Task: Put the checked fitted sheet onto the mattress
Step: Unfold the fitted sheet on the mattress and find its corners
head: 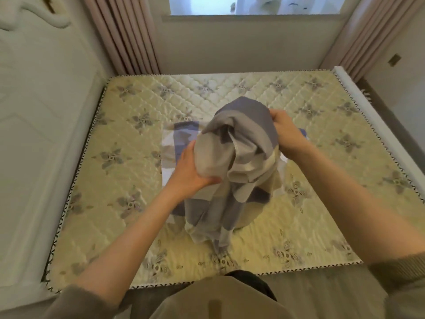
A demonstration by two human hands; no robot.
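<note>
We see a bare mattress [119, 171] with a pale yellow quilted cover and grey flower prints, and a dark zigzag trim along its edges. The checked fitted sheet [239, 157] is over the middle of the mattress, a little toward the near edge, in a crumpled bunch of grey, blue-grey and cream patches. Its upper part is lifted from the surface, and its lower part hangs down and touches the mattress. Some flat folds of the same sheet lie on the mattress under and behind the bunch, toward the left and right edges. Our left hand [193, 173] grips the bunch from the left side, with the fingers curled around a grey fold and the thumb pressed under it. Our right hand [285, 132] holds the upper right side of the bunch; its fingers are closed into the cloth, so we see mainly the back of the hand. Both forearms are bare, with the sleeves pushed up near the elbows. The far edge of the mattress is against a wall under a window [253, 5], and pink curtains [124, 35] hang beside the far corners. A white padded headboard [41, 111] stands along the left edge of the mattress.
</note>
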